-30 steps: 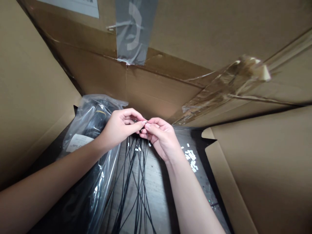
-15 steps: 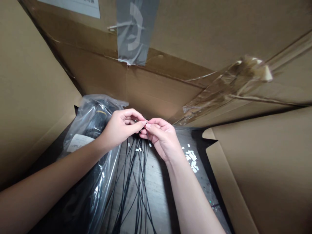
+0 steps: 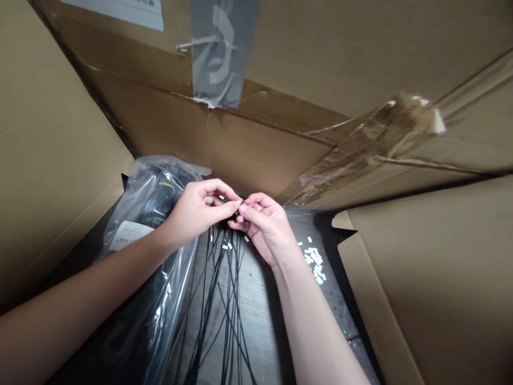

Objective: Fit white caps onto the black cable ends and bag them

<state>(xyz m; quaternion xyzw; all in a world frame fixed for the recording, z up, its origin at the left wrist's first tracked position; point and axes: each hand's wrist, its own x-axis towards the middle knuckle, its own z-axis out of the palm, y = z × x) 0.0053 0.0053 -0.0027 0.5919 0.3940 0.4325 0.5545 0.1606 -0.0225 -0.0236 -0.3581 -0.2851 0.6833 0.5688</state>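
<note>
One white piece (image 3: 239,202) sits between the fingers (image 3: 218,185).

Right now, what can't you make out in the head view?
All in the head view:
White bit: tiny, mostly covered by the left hand and right hand; shape unclear.
Black wires: run past the bottom edge, lower ends cut off.
Bag label: print too small to read.
Carton label: cut off by the top edge.
</note>
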